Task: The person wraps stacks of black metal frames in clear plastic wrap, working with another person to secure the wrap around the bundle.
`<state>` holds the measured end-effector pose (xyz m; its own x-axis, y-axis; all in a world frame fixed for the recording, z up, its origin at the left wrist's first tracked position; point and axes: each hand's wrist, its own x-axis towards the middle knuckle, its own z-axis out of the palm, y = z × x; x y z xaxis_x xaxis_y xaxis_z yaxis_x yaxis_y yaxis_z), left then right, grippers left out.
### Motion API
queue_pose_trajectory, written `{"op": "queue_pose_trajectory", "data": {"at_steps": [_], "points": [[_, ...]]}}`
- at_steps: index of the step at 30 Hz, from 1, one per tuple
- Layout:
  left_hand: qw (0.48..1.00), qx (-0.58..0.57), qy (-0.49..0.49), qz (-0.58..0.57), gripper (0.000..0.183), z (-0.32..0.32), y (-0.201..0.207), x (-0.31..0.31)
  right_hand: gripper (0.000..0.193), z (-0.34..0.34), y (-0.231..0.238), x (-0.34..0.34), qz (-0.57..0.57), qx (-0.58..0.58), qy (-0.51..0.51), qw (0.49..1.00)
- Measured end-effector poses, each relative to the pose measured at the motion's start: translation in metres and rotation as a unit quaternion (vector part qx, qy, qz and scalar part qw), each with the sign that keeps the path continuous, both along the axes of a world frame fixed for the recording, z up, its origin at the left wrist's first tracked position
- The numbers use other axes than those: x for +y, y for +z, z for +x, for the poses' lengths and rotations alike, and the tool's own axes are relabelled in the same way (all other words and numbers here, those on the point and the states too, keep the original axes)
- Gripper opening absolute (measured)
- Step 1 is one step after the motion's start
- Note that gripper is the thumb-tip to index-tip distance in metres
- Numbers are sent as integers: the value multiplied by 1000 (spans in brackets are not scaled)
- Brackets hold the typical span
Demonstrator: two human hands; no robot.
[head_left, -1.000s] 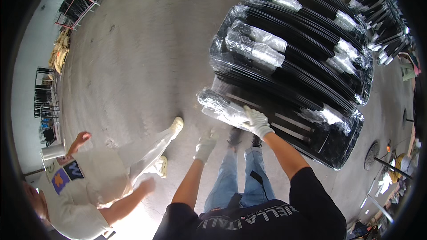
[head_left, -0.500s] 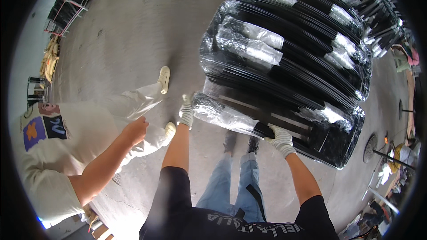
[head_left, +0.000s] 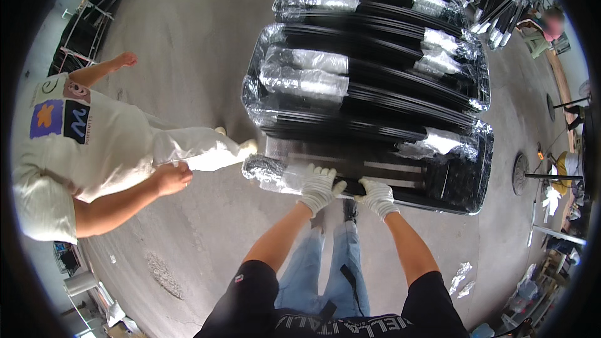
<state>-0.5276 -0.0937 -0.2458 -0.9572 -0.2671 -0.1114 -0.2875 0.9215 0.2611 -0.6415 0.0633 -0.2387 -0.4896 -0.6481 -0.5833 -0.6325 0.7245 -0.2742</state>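
The concrete floor [head_left: 200, 44] carries the stack of black slatted frames [head_left: 388, 95], partly wrapped in clear film, ahead of the operator. A co-worker [head_left: 87, 156] in light clothing stands at left. The near black bar [head_left: 352, 187] lies along the stack's closest edge. The gloved left hand [head_left: 318, 189] rests over its film-wrapped section, fingers extended, thumb apart; grip cannot be determined. The gloved right hand [head_left: 378, 198] is curled onto the bare section, just beside.
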Motion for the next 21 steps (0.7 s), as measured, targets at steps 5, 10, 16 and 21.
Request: {"op": "queue_pose_trajectory", "data": {"at_steps": [5, 10, 16, 21], "points": [[964, -186, -173, 76, 63, -30, 6, -1, 43, -13, 1, 42, -3, 23, -49, 999], [937, -294, -177, 71, 62, -43, 0, -2, 45, -24, 0, 77, -1, 27, -72, 997], [932, -299, -177, 102, 61, -54, 9, 5, 46, -42, -7, 113, -43, 35, -96, 994], [930, -297, -188, 107, 63, -55, 12, 7, 45, -44, 1, 106, -2, 36, -83, 996]]}}
